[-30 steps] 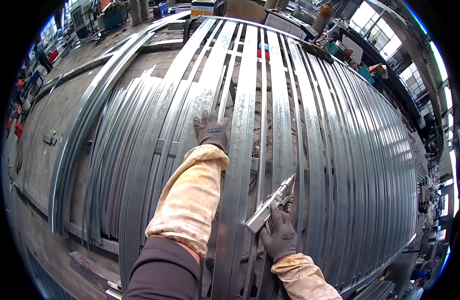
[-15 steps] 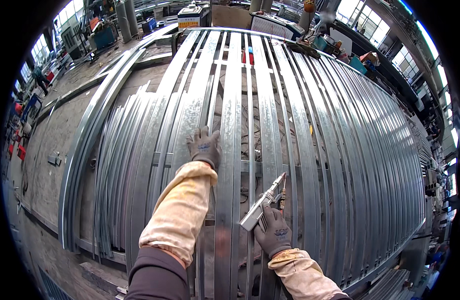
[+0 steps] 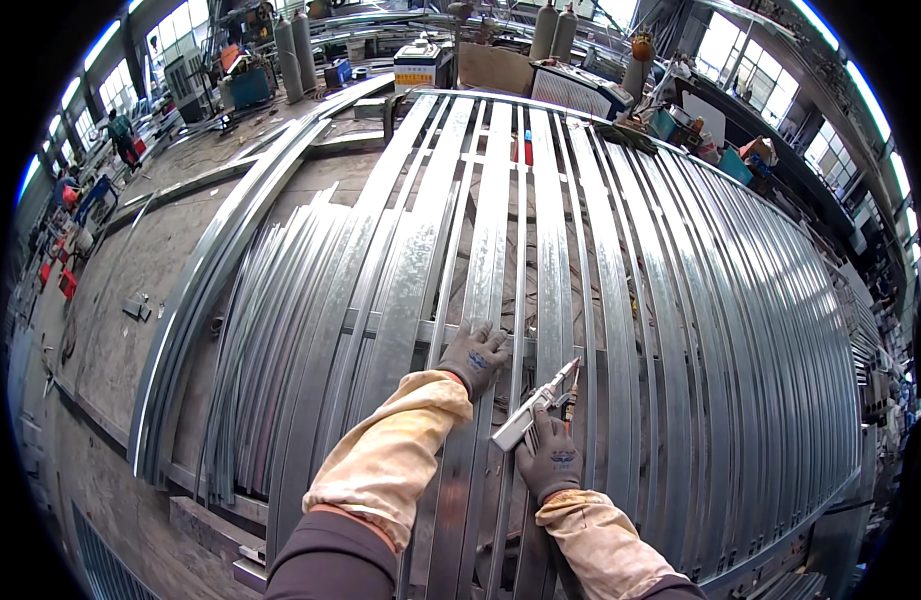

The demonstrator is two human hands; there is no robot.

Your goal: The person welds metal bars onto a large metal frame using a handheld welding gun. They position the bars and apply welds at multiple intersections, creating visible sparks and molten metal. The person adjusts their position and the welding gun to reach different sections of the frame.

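My left hand, in a grey work glove, rests with its fingers apart on a wide galvanized steel bar. To its right, my right hand, gloved alike, is closed around a silver welding gun. The gun's narrow nozzle points away from me and up to the right, above the bars. An orange-and-dark fitting runs beside the nozzle. Pale, stained sleeve covers wrap both forearms. Long shiny bars lie side by side beneath my hands, with gaps between them.
Thinner strips are bundled on the left, beside a long beam. Many close-set bars fill the right. A white-and-yellow box and grey gas cylinders stand at the back. A person is far off at left.
My left hand has shifted right, from one wide bar to another. The view has tilted up and swung slightly left. My right hand still holds the welding gun at nearly the same spot.
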